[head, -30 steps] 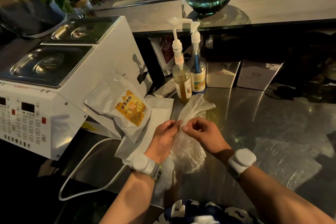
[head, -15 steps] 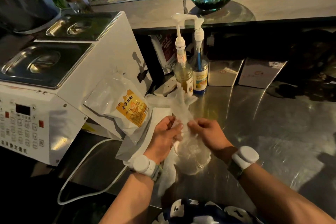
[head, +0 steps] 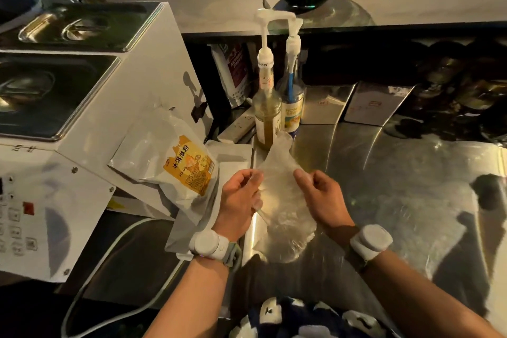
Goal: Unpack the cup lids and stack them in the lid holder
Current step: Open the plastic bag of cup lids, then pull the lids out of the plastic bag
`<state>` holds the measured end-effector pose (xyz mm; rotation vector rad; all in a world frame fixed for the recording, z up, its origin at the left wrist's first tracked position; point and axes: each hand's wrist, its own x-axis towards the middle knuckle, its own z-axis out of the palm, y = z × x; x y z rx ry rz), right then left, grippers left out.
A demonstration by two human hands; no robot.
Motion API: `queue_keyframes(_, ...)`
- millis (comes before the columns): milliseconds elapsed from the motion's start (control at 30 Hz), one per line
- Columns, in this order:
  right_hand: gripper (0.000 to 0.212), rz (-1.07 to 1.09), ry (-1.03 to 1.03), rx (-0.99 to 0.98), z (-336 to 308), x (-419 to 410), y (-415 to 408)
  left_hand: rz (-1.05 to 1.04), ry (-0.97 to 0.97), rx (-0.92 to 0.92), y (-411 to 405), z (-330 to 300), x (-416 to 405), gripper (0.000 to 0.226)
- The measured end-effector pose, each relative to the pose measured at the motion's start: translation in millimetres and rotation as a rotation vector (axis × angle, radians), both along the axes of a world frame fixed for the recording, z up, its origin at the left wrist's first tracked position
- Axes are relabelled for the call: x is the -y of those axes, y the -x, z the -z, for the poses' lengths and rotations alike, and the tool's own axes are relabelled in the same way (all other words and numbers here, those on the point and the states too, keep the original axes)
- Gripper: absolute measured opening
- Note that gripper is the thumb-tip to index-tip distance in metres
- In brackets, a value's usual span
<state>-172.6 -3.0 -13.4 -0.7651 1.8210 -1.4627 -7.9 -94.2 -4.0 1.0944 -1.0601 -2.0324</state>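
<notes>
hands (head: 241,195) parted, pinching plastic bag (head: 282,217)

We see the left hand (head: 239,198) and right hand (head: 319,198) each pinching the upper part of a clear plastic bag (head: 282,217) over the steel tabletop (head: 411,186). Two pump bottles (head: 267,107) stand just behind it; a yellow-labelled pouch (head: 175,164) leans on the white machine (head: 90,118).

A steel counter (head: 397,173) carries two pump bottles (head: 267,115), a white machine (head: 90,162) and a clear bag (head: 285,217).
</notes>
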Motion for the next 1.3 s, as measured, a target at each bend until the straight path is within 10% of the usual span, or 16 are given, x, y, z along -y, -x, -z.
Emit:
queue_keyframes(600,0.069,-0.533,-0.126,0.125,39,-60,40,-0.210,0.171,0.323,-13,-6,-29,0.041)
queue_keyframes(867,0.088,-0.872,-0.115,-0.044,56,-55,44,0.015,0.187,0.443,-10,7,-82,0.057)
queue_keyframes(1300,0.101,-0.802,-0.224,-0.297,66,-32,30,0.122,0.087,0.486,8,43,-93,0.112)
